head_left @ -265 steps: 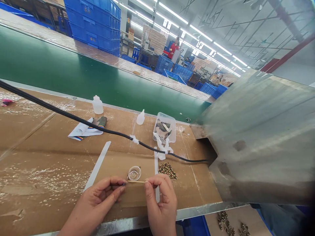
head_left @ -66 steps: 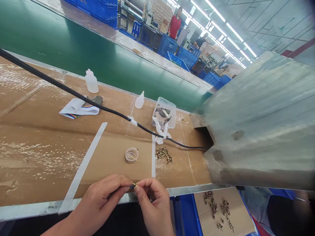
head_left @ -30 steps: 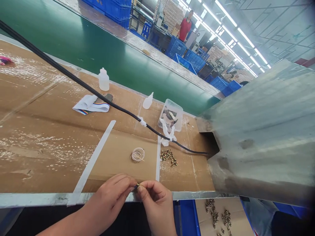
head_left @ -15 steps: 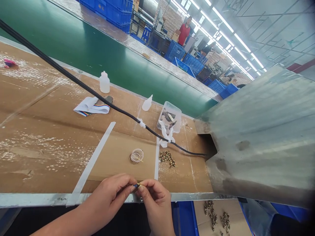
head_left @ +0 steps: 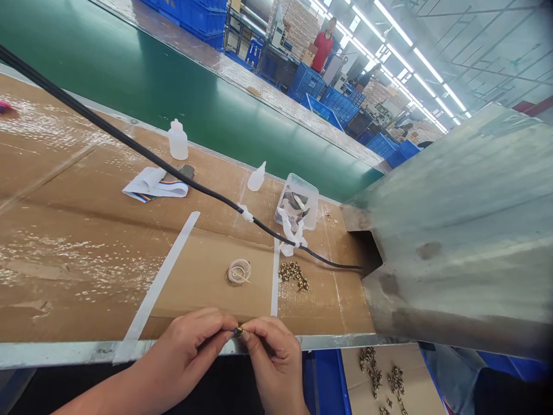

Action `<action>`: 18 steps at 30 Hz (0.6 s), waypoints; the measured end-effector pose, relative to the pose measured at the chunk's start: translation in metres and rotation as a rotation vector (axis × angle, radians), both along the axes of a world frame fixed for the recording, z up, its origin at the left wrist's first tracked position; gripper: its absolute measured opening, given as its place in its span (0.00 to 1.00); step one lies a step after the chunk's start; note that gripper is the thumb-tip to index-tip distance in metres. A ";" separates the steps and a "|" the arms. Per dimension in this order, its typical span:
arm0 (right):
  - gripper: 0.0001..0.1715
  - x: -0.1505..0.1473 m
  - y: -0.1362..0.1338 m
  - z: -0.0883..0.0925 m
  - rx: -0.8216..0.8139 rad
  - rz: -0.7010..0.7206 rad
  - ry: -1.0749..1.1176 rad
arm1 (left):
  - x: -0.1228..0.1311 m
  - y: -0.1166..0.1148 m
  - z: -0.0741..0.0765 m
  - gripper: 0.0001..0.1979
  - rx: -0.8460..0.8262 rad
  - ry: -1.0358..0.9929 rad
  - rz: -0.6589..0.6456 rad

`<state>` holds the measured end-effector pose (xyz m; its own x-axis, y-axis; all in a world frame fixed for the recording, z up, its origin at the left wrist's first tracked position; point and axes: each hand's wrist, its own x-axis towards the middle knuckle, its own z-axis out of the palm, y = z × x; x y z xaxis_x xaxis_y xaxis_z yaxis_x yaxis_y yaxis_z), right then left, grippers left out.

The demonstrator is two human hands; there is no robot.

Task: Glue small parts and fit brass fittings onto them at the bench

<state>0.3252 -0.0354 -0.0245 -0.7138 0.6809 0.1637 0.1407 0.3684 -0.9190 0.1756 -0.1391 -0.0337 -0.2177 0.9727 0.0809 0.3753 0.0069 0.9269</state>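
Note:
Close together at the table's front edge, my left hand and my right hand pinch one tiny part between their fingertips. The part shows blue on its left side and brass colour on its right; fingers cover most of it, so its kind is unclear. Beyond the hands stands a small clear round dish with a thin stick across its rim. To the right of the dish lies a pile of small brass-coloured parts, past a white tape strip.
A black cable runs across the cardboard-covered table. Behind it are two white squeeze bottles, a folded striped cloth and a clear plastic box. A metal housing stands right. More brass parts lie lower right.
Both hands stay together on the small part, with only slight finger movement; less of its blue side shows now. The whole view has shifted slightly.

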 end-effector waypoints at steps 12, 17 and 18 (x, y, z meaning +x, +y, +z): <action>0.10 0.003 0.003 -0.004 0.131 0.071 0.052 | -0.003 0.002 0.001 0.12 -0.043 0.022 -0.026; 0.10 0.003 0.004 -0.005 0.166 0.084 0.053 | -0.004 0.004 0.005 0.13 -0.066 0.030 -0.053; 0.10 0.003 0.004 -0.005 0.170 0.084 0.054 | -0.005 0.004 0.005 0.13 -0.067 0.030 -0.054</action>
<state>0.3284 -0.0310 -0.0296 -0.7541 0.5788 0.3105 0.0556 0.5274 -0.8478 0.1711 -0.1347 -0.0290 -0.1635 0.9863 0.0211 0.4046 0.0475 0.9133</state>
